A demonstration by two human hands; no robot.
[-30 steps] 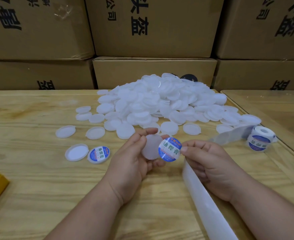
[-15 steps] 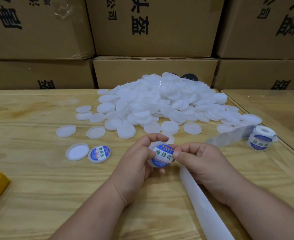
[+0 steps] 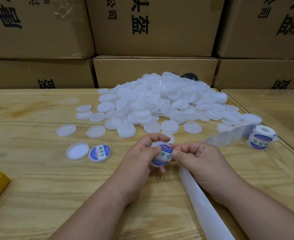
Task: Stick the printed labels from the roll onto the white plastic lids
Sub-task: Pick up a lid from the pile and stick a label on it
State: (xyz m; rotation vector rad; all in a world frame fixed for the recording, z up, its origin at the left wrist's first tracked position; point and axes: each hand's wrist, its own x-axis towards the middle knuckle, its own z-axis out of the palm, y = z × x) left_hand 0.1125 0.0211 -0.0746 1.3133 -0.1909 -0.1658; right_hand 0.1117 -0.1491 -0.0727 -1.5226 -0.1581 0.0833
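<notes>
right now both hands hold one small white lid (image 3: pixel 157 164) just in front of the big pile of lids (image 3: pixel 161 99). the left hand (image 3: pixel 139 160) has its fingers and thumb curled round the lid's edge. the right hand (image 3: pixel 194 156) pinches and presses the round blue label (image 3: pixel 163 154) onto the lid with thumb and fingers close together.

the lid looks thin, light and a bit bendy, so i think it is best held by the rim, leaving the flat top free. the label looks soft and sticky, so it could wrinkle or go on crooked. i think it wants rubbing from the middle out.

to the left of the pile lie one finished lid (image 3: pixel 99 153) with its label on and one bare lid (image 3: pixel 77 151) touching it. to the right of the pile sits the label roll (image 3: pixel 261 139), and its empty backing strip (image 3: pixel 205 205) runs from the roll toward the right hand, then on under that arm. all of it rests on the wooden table (image 3: pixel 30 187).
</notes>
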